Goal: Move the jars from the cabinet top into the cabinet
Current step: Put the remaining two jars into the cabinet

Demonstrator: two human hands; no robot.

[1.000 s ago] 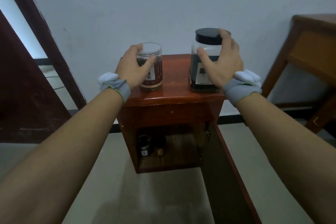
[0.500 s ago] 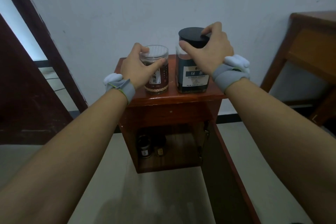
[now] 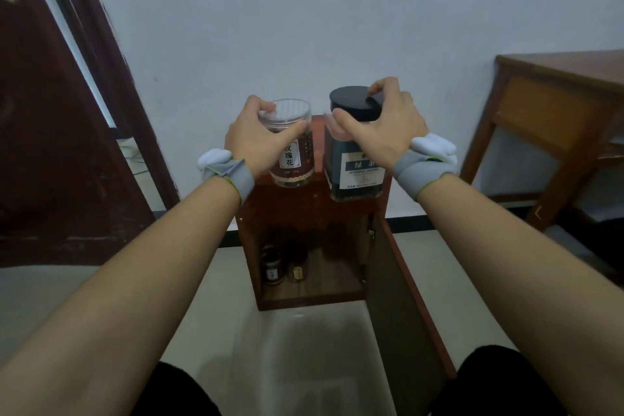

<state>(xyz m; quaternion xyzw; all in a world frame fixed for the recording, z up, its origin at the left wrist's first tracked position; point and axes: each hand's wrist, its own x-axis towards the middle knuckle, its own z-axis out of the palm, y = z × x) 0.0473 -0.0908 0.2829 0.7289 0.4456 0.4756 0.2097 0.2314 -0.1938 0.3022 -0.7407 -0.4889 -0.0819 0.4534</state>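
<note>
My left hand (image 3: 258, 140) grips a small round jar (image 3: 294, 160) with a clear lid and a red-brown label, fingers around its top. My right hand (image 3: 385, 130) holds a taller square jar (image 3: 358, 172) with a black lid and a dark blue label. Both jars hang in front of the small red-brown cabinet (image 3: 304, 213), clear of its top. Below, the cabinet's compartment stands open, its door (image 3: 401, 307) swung toward me on the right. Two small dark jars (image 3: 283, 267) sit at the left of the shelf inside.
A dark red door (image 3: 57, 145) and its frame stand at the left. A wooden desk (image 3: 553, 111) stands at the right. A pale wall is behind the cabinet, and a light tiled floor (image 3: 304, 348) lies in front. My knees show at the bottom edge.
Both hands closed on the jars and lifted them off the cabinet top toward me. The right hand brought the tall jar left, close beside the small one.
</note>
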